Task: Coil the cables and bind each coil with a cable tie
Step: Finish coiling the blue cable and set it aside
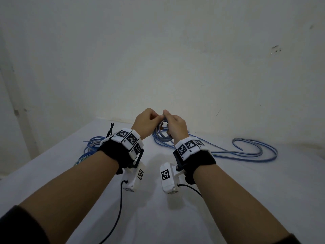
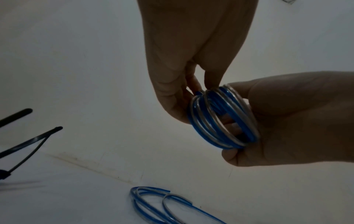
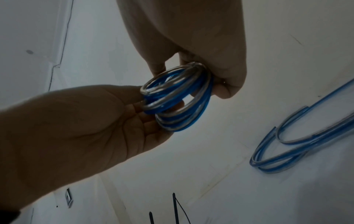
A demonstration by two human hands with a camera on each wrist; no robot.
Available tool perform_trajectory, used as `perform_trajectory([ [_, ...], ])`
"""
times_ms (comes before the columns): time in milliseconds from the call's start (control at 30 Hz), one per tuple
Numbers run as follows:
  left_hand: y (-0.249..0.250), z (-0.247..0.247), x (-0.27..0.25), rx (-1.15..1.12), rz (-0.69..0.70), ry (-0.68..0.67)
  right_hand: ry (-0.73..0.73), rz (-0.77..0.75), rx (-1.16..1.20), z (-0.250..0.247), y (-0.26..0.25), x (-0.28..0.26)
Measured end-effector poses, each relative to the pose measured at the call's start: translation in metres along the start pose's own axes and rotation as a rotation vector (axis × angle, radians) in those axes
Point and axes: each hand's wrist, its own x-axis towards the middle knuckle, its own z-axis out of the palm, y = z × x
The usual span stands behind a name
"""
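My left hand (image 1: pixel 144 123) and right hand (image 1: pixel 174 126) both grip the small blue-and-clear cable coil (image 2: pixel 222 119), raised between them. The black plastic cable ties (image 1: pixel 110 131) lie beyond my left wrist on the white table (image 1: pixel 158 217), nearer that hand.

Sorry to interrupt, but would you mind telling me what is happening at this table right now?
A person is coiling blue and clear cable. Both the left hand and the right hand grip a small coil held above the white table. No tie is on it yet; the black cable ties lie untouched to the left. More loose cable trails off to the right, and another bundle lies left.
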Motion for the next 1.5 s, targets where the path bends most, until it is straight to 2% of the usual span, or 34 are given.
perform_trajectory([
  [133,0.005,0.001,-0.002,-0.065,0.001,-0.013,0.04,-0.015,0.039,0.002,-0.002,0.003],
  [267,0.007,0.0,-0.003,-0.044,0.074,-0.05,0.053,-0.011,0.088,0.004,-0.004,0.004],
  [700,0.001,-0.007,-0.003,-0.006,0.13,0.005,0.02,0.04,0.076,0.012,-0.009,0.0],
  [1067,-0.003,-0.012,-0.004,0.043,0.093,0.096,-0.069,0.124,0.094,0.018,-0.013,-0.01],
  [1300,-0.005,-0.013,-0.004,0.051,0.065,0.089,-0.097,0.17,0.122,0.02,-0.012,-0.008],
  [1500,-0.006,-0.012,-0.005,0.071,0.069,0.054,-0.06,0.175,0.136,0.021,-0.006,-0.006],
])
